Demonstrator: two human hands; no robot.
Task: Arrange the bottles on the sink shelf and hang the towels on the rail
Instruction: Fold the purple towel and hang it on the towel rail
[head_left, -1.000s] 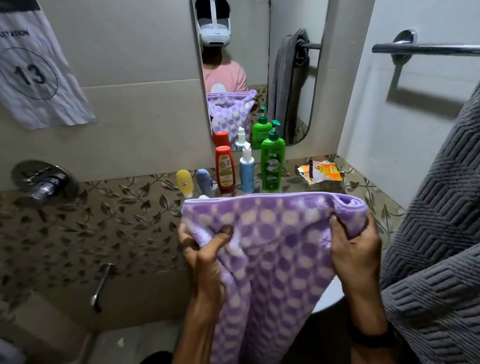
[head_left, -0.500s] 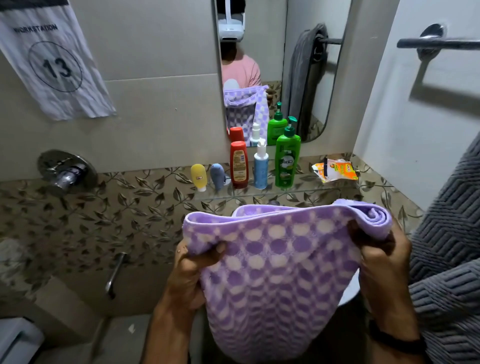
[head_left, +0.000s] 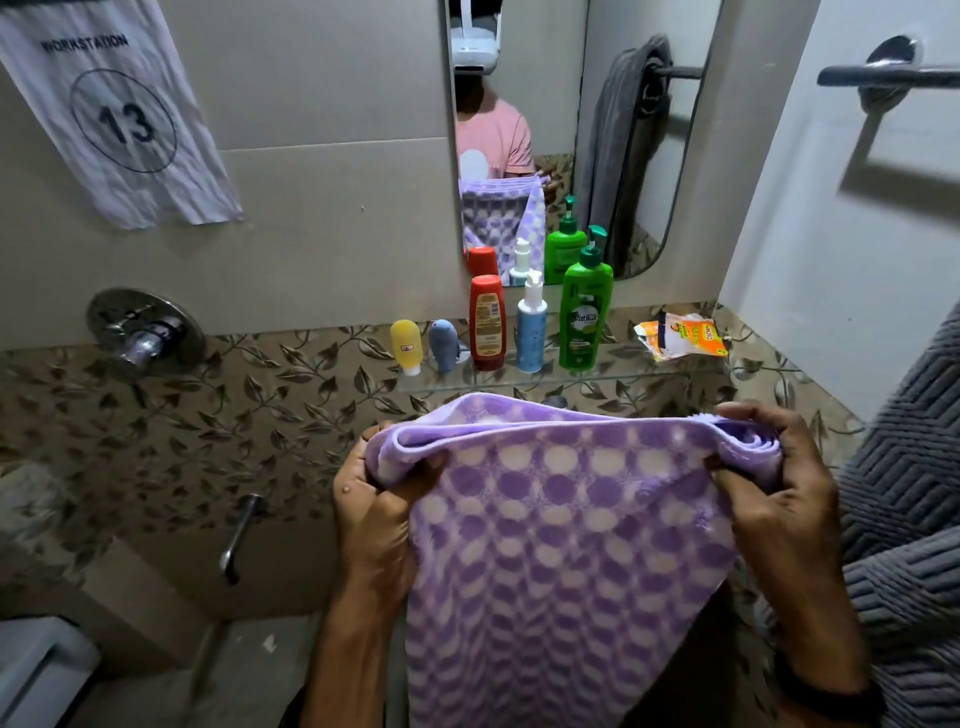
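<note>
Fingers of both our hands are clenched on the folded top edge of the purple-and-white checked terry towel (head_left: 561, 525): our left hand (head_left: 376, 512) pinches its left corner with the thumb in front, and our right hand (head_left: 779, 499) grips its right corner where the layers bunch. Stretched between the two grips, the towel hangs down in front of us, below the clear glass shelf (head_left: 639, 375).

On that shelf, from left to right, stand a small yellow squeeze bottle (head_left: 405, 345), a small grey-blue squeeze bottle (head_left: 443, 345), a red flip-cap bottle (head_left: 487, 322), a pale blue spray bottle (head_left: 531, 327) and a tall green pump bottle (head_left: 586, 306), close together in a row. Toward the shelf's right end lie orange and white sachets (head_left: 683, 336), apart from the bottles.

Up and to the right of the shelf, a chrome towel rail (head_left: 883, 77) is fixed to the white wall. A grey ribbed towel (head_left: 904, 519) hangs at the right edge of our view, just beside our right hand; its top is out of view.
</note>
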